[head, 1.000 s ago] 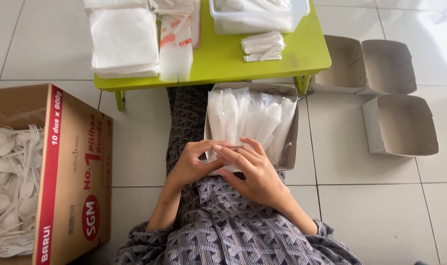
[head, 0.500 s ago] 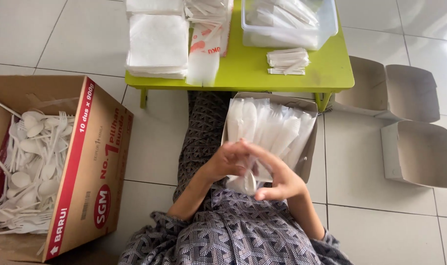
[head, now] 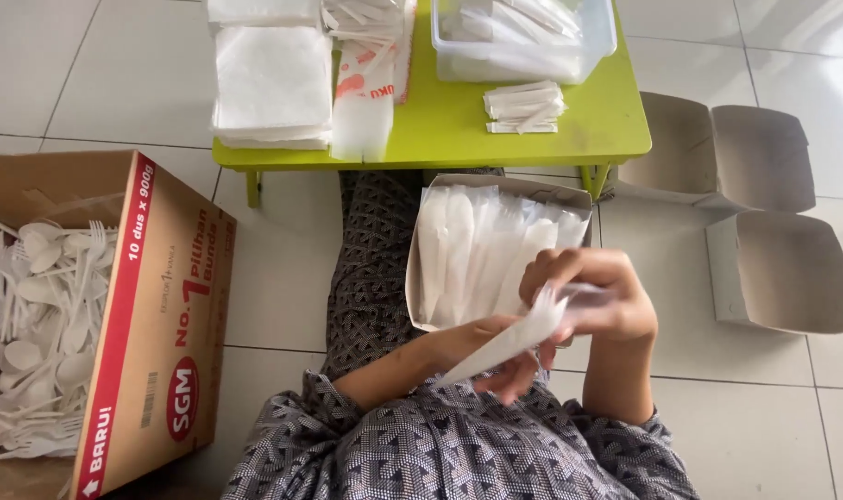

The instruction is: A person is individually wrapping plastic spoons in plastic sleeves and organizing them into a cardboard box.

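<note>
head view: we look down at our lap, where we sit on a tiled floor (head: pixel 116 83) with our legs under a low green surface (head: pixel 459 130).
right hand: our right hand (head: pixel 593 296) is curled, fingers pinched on the upper end of a white wrapped cutlery packet (head: pixel 509 341).
left hand: our left hand (head: pixel 514 366) lies under the packet at about 7 o'clock from the right hand; its fingers close on the lower part of the same packet, though the wrapper hides much of the grip.
packet: long and slim, tilted from 8 o'clock up to 2 o'clock, held in the air above our patterned dress (head: pixel 440 444), just in front of the tray.
tray: a brown cardboard tray (head: pixel 421 278) rests on our legs at 11 o'clock from the hands, filled with more white packets (head: pixel 477 245) standing side by side.
left box: a large cardboard box (head: pixel 153 315) at 9 o'clock holds loose white plastic spoons and forks (head: pixel 42 315).
surface: carries a stack of white napkins (head: pixel 271 83), a clear plastic tub (head: pixel 523 37) and a small pile of paper sleeves (head: pixel 523 106).
right side: open brown paper boxes (head: pixel 773 222) lie on the floor at 3 o'clock.
</note>
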